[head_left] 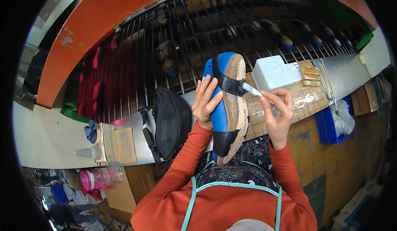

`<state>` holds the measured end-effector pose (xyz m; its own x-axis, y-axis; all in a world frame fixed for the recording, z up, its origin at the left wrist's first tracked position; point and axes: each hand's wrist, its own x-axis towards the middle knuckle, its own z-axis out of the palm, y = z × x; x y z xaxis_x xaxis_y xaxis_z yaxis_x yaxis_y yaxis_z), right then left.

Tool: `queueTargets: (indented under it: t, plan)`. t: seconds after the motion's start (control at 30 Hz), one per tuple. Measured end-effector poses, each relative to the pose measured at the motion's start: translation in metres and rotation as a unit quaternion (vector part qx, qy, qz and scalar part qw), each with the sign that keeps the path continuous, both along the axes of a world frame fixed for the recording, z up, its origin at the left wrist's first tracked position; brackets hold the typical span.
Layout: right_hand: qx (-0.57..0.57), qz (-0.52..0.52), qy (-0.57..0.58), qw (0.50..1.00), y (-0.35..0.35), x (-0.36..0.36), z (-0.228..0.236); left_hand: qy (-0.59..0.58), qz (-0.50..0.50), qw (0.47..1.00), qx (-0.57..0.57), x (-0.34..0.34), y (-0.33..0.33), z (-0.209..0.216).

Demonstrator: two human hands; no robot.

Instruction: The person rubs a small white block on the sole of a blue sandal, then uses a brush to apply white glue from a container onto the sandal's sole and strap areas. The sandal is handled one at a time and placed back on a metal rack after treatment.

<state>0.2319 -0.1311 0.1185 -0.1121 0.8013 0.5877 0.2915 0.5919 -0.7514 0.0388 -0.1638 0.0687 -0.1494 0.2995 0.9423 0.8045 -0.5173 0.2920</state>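
A sandal with black straps and a cork-coloured midsole is fitted on a blue shoe last in front of me, turned on its side. My left hand is closed around the blue last from the left, its fingers spread along the side just below the upper strap. In a pinch between thumb and fingers, my right hand holds a slim white tool. The tool's broad pale end touches or nearly touches the strap's end at the midsole; its exact kind is unclear.
A white plastic box and amber blocks stand on the cardboard-covered ledge. Left of the sandal lies a black pouch. Beyond, several sandals rest on a metal-rod rack. A blue bin is at right.
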Motion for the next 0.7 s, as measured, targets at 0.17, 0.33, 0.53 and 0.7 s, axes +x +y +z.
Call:
queueTargets:
  t: [0.17,0.33,0.53,0.7]
  plan:
    - [0.027,0.023,-0.086,0.996,-0.013,0.005,0.004,0.030,0.022,0.999,-0.028,-0.004,-0.006,-0.004]
    - [0.083,-0.036,-0.131,0.987,-0.016,0.001,0.002,0.057,0.034,0.997,-0.039,-0.003,-0.007,-0.006]
    - [0.090,-0.068,-0.101,0.989,-0.010,-0.007,-0.001,0.053,0.014,0.998,-0.035,-0.005,-0.007,-0.007]
    - [0.109,-0.076,-0.074,0.988,-0.001,-0.006,0.003,0.028,-0.021,0.999,-0.027,-0.001,-0.006,-0.007]
